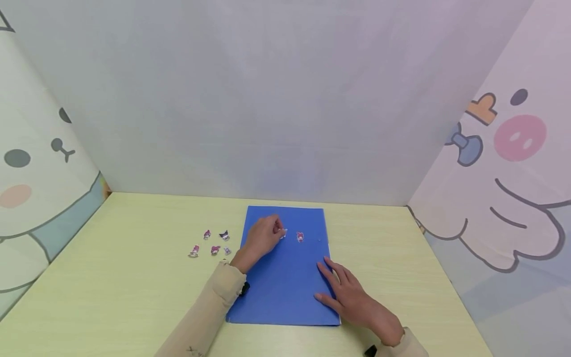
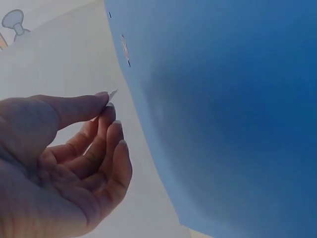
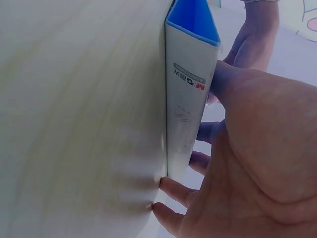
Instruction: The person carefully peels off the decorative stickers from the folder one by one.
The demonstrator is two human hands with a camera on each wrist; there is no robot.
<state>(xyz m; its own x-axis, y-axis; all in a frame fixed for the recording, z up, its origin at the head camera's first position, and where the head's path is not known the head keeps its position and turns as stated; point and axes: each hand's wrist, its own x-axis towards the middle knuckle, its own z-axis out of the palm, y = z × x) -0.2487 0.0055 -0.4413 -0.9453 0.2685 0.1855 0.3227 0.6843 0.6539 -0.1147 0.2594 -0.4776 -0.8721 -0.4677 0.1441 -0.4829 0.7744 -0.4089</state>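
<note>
A blue file folder point(image 1: 285, 282) lies flat on the table; its white printed spine point(image 3: 185, 94) shows in the right wrist view. Over its upper part, my left hand point(image 1: 262, 236) pinches a small cutout sticker point(image 2: 113, 94) between thumb and forefinger, the other fingers curled loosely. Just right of that hand, a pink character sticker point(image 1: 300, 237) lies on the cover. My right hand point(image 1: 352, 300) rests at the folder's right edge, fingers spread, thumb on the cover. In the right wrist view, two fingertips point(image 3: 168, 186) of this hand reach down to the table beside the spine.
Left of the folder, several small character stickers lie on the pale wooden table point(image 1: 134, 277), among them a dark-and-white one point(image 1: 224, 235) and a pink one point(image 1: 194, 251). A plain pale backdrop point(image 1: 267, 99) stands behind, with cartoon-printed panels point(image 1: 504, 198) at both sides.
</note>
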